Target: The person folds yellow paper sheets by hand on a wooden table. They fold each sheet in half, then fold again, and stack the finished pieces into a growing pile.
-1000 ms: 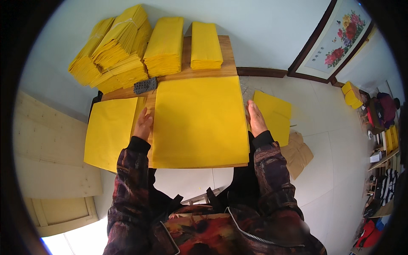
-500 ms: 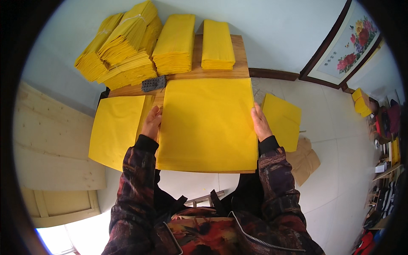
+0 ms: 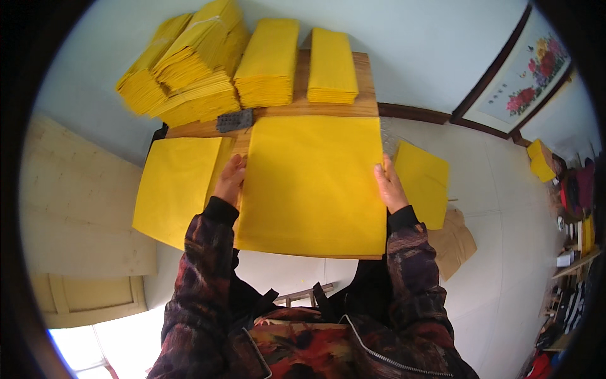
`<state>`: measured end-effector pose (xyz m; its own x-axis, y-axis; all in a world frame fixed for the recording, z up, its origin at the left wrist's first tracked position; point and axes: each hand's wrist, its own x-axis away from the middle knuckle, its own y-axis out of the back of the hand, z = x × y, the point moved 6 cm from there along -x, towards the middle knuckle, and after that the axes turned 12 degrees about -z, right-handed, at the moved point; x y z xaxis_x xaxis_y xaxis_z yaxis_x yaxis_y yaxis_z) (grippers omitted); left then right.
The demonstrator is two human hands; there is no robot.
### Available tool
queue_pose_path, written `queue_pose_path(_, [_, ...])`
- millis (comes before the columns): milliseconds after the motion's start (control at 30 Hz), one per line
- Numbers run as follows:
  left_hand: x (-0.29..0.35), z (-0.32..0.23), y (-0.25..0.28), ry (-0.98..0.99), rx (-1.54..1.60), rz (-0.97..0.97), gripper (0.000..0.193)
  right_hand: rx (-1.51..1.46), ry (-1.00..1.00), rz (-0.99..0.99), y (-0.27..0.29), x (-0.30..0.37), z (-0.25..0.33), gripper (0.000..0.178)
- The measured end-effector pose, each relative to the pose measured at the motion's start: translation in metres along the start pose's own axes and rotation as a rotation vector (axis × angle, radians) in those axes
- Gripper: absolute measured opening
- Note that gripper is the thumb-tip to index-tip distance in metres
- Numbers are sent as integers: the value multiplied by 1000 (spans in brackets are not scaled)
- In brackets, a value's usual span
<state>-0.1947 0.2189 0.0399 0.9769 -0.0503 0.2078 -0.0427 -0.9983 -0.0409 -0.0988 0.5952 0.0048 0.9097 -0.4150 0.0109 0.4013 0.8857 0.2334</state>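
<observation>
A large square stack of yellow sheets [image 3: 315, 189], paper or thin cloth, lies flat on the wooden table in front of me. My left hand [image 3: 230, 180] stands on edge along the stack's left side, fingers stretched forward and partly hidden. At the right side, my right hand [image 3: 391, 184] is upright with its fingers straight and the thumb at the sheet's edge. Neither hand is wrapped round anything. To the left of my left hand lies another yellow sheet stack [image 3: 177, 183]. A dark grey textured cloth-like piece [image 3: 235, 120] sits just beyond it.
Along the table's back [image 3: 303, 76] stand folded yellow bundles [image 3: 268, 60], a narrower bundle [image 3: 332, 66] and a tied pile [image 3: 196, 57]. Right of the table are a lower yellow stack [image 3: 424, 183] and brown paper [image 3: 456, 243]. A pale wooden board [image 3: 88, 196] stands left.
The whole view has shifted slightly, with the table and bundles now a little farther right. Both hands stay at the stack's two sides; the right thumb shows more clearly apart from the fingers.
</observation>
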Motion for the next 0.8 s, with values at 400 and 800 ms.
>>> queue_pose_path(400, [-8,8,6,-100,-121,-37,55,-250,43,66,0,3,-5,63])
queue_pose_path(800, [-24,-5,4,-97,-199,-97,56,-21,31,-32,2,4,6,64])
